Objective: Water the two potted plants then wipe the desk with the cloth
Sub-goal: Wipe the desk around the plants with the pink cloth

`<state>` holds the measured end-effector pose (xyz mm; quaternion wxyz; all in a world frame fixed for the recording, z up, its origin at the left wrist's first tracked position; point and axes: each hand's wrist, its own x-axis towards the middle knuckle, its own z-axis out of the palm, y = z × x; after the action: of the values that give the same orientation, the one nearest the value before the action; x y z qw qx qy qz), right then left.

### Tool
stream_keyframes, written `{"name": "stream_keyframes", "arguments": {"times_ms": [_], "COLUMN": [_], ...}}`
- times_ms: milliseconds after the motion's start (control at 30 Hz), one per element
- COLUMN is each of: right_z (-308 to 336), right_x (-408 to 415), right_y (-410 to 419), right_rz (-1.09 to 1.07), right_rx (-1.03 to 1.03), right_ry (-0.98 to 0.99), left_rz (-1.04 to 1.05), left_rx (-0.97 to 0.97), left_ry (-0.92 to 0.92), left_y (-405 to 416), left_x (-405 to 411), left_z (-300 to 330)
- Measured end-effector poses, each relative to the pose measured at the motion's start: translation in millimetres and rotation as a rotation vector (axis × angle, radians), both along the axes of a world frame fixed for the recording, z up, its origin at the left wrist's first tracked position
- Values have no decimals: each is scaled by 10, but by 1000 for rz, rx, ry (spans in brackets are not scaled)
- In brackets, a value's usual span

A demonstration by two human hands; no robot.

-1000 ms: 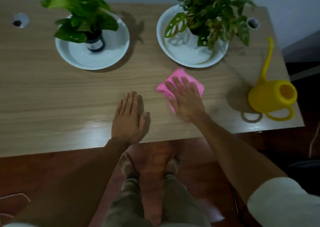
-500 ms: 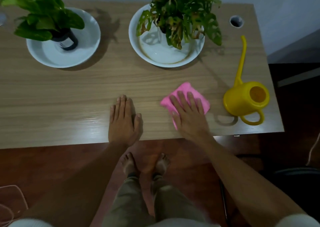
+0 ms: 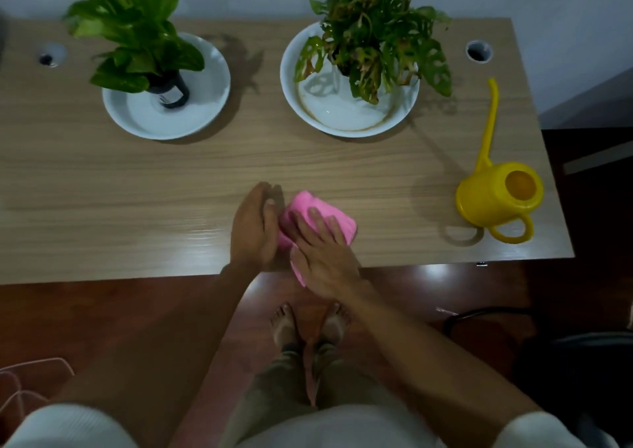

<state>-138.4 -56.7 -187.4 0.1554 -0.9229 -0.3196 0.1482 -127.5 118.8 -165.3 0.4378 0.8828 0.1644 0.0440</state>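
A pink cloth (image 3: 317, 208) lies bunched near the front edge of the wooden desk (image 3: 137, 190). My right hand (image 3: 322, 252) presses flat on top of it with fingers spread. My left hand (image 3: 253, 228) stands on its edge right beside the cloth, its thumb touching the cloth's left side. At the back left a green plant (image 3: 137, 36) in a dark pot stands in a white dish (image 3: 205, 105). At the back middle a plant with holed leaves (image 3: 376, 40) sits in a white bowl (image 3: 342, 118). A yellow watering can (image 3: 496, 197) rests at the right.
Two round cable holes, one at the left (image 3: 51, 55) and one at the right (image 3: 479, 51), sit at the desk's back corners. A wall runs behind the desk. My bare feet (image 3: 308, 324) stand on the red-brown floor below the front edge. A dark chair (image 3: 548, 345) is at the lower right.
My right hand has slid the cloth leftward and toward the desk's front edge. My left hand has turned from flat onto its edge and now touches the cloth. The camera view shifted.
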Motion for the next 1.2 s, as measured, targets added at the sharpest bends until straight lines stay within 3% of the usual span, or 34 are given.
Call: {"name": "stream_keyframes", "arguments": {"times_ms": [67,133,200,267,400,567,700,1067,1200], "right_z": [363,750,992,1188,1458,1383,1206,783,648], "right_x": [92,291,516,691,939,1035,968,864,954], "right_y": [0,7,-103,-212,-357,-534,-843,-1419,-1592], "right_rz": [18,-296,-613,-751,-760,-817,-966,-996,-959], "right_rx": [87,261,505,647,805,939,1060,538,395], "right_ry": [334,865,1238,1403,1517,1499,1460,529,348], "left_rz": [64,91,109,5,-264,-226,-194,-143,-60], "left_rx": [-104,-288,-556,-712,-869,-930,-870,-752,-678], "left_ry": [67,159,267,406,602,569,578,616,560], "left_y": [115,222,266,280,223,2,-177,-1013,-1345], "left_x": [73,159,240,280,340,469,538,597,633], "left_z": [152,347,515,696,958,1014,976,584,422]}}
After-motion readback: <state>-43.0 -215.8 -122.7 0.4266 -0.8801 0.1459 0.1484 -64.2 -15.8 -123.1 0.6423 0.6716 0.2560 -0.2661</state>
